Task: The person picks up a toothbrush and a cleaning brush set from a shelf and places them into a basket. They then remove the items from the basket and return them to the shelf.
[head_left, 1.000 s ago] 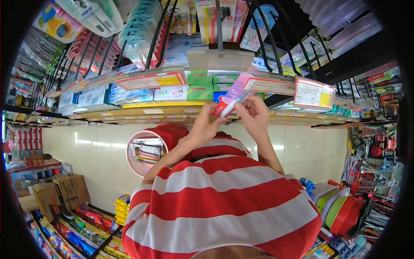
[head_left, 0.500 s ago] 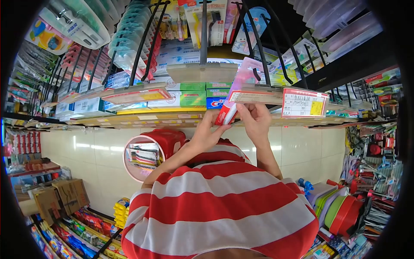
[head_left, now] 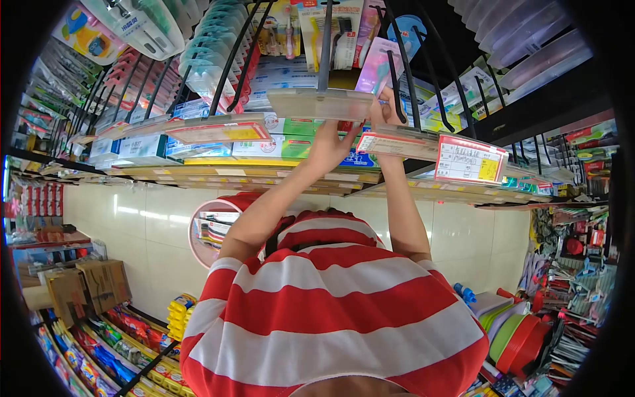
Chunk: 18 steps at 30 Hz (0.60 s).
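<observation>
A pink-and-purple toothbrush pack [head_left: 378, 65] stands tilted among the black display hooks, its top edge by a hook tip. My right hand [head_left: 389, 109] is closed on the pack's right side, fingers partly behind the hook. My left hand [head_left: 329, 147] grips the lower end, where a bit of red shows between thumb and fingers. A clear label holder [head_left: 322, 106] covers the left fingertips. Just below my right hand is a red-edged price tag [head_left: 400, 145].
Other toothbrush packs [head_left: 329, 33] hang behind the hooks. Toothpaste boxes [head_left: 258, 147] are stacked on the shelf below. A second price tag [head_left: 469, 159] juts out at right. On the floor stands a red-and-pink bin [head_left: 198, 255] holding packs; cardboard boxes [head_left: 106, 286] sit behind left.
Both hands have moved up and forward with the toothbrush pack, from in front of the shelf edge to in among the hooks. The view has shifted slightly.
</observation>
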### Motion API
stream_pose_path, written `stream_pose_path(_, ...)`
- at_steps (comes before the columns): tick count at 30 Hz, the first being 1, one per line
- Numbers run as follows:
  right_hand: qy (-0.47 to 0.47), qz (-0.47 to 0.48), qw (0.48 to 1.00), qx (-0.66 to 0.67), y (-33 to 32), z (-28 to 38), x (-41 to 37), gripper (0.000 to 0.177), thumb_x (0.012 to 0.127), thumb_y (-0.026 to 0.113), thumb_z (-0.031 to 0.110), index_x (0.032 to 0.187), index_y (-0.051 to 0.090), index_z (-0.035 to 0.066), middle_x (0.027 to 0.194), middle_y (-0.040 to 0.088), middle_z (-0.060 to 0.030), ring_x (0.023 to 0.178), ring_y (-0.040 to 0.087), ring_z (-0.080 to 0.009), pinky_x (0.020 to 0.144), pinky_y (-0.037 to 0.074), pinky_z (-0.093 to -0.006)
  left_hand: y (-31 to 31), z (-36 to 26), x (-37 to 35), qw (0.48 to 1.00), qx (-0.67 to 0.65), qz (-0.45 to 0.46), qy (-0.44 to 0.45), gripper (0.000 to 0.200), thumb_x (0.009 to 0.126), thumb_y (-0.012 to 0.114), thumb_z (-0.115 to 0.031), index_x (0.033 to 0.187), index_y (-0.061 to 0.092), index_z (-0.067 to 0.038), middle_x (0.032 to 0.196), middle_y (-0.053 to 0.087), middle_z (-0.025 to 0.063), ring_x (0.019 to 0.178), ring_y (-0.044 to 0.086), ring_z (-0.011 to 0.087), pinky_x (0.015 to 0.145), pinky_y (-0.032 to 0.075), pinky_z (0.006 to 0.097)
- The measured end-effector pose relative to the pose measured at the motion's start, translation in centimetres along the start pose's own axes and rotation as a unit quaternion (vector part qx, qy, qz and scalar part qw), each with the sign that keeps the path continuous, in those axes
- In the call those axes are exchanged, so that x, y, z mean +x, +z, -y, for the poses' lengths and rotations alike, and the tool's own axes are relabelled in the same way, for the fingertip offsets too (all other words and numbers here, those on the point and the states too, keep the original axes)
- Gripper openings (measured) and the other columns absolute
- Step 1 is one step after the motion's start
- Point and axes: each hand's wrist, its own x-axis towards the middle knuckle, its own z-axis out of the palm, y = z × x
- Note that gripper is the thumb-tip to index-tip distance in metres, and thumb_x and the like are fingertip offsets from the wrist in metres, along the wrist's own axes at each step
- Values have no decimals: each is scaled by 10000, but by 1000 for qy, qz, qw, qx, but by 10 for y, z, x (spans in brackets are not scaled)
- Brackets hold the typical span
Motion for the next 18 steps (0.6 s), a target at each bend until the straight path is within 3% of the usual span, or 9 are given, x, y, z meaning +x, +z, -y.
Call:
stream_pose_path(1,-14,-8,1000,11,3,-8,7,203,843,564,157,950,537,-13,800,550,-141,728,540,-243,670,430,-325,0,1,8,1000,-21,10,-7,289,787,619,-72,1033,505,27,978,580,221,884,576,352,735,457,376)
stream_pose_path(4,-44,-47,998,18,14,-29,29,233,820,596,164,968,551,-11,816,591,-174,731,584,-284,660,449,-351,10,32,30,993,18,-43,108,339,753,657,-46,1029,475,30,920,594,146,834,591,190,734,471,302)
stream_pose_path(7,-54,-77,995,34,23,-36,48,248,801,612,162,961,556,-20,844,613,-210,758,614,-327,654,461,-376,19,56,50,984,78,-98,124,335,747,656,-18,1024,473,32,911,597,131,839,592,177,740,473,288)
stream_pose_path(10,-86,-103,990,37,32,-44,67,245,789,619,154,936,554,-31,839,614,-224,769,617,-357,656,463,-389,24,66,70,988,-13,-102,115,362,758,631,-71,1074,472,9,906,563,178,817,558,319,716,445,375)
stream_pose_path(13,-83,-123,989,16,39,-45,79,235,778,621,142,915,555,-38,817,608,-226,769,607,-385,667,462,-401,22,70,83,986,-34,-99,129,384,763,635,-86,1088,460,24,920,549,182,838,560,303,731,446,368)
stream_pose_path(17,-82,-127,988,-27,42,-47,89,206,763,617,116,877,560,-45,791,595,-237,769,587,-414,684,456,-427,30,69,98,976,34,-171,131,330,742,669,-87,996,514,56,871,612,208,816,630,296,689,485,335)
stream_pose_path(18,-74,-119,989,-46,42,-50,92,206,783,610,109,910,555,-43,805,606,-194,752,585,-323,676,455,-373,30,71,102,973,43,-175,141,335,743,670,-103,996,517,56,869,612,217,814,627,313,691,484,346)
